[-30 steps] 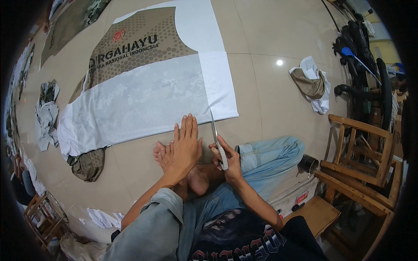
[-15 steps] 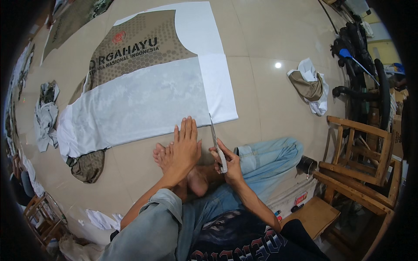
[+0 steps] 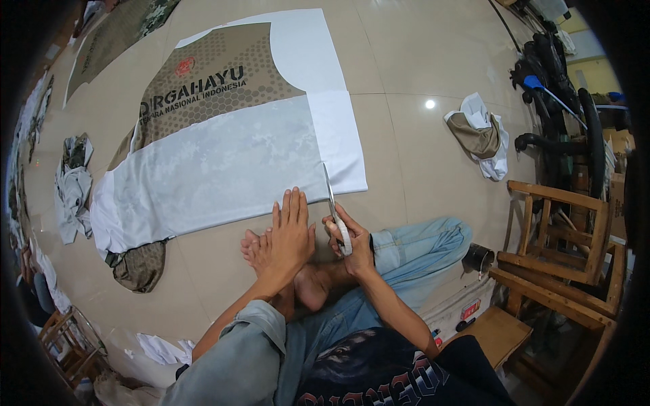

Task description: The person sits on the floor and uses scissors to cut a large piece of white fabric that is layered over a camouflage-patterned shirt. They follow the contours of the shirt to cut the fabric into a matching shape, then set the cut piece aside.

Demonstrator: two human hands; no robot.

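A printed piece of fabric (image 3: 217, 155) lies spread on the floor, brown with a hexagon pattern and dark lettering at the far part, pale grey at the near part. White fabric (image 3: 345, 142) shows along its right side. My left hand (image 3: 290, 233) is stretched flat over my bare foot, its fingertips at the fabric's near edge. In my right hand (image 3: 355, 250) is a pair of scissors with white-wrapped handles (image 3: 344, 238). Their blades point away from me and reach over the near edge, along the line between grey and white; how far they are apart cannot be made out.
A crumpled brown and white cloth (image 3: 481, 139) lies to the right, grey cloth (image 3: 72, 193) to the left. Another brown cut piece (image 3: 112, 51) is at the far left. Wooden frames (image 3: 555, 237) and a dark cup (image 3: 478, 258) stand at my right.
My right hand has pushed the scissors slightly forward, so the blades reach farther over the fabric. My left hand stays nearly in place; the whole view has shifted a little.
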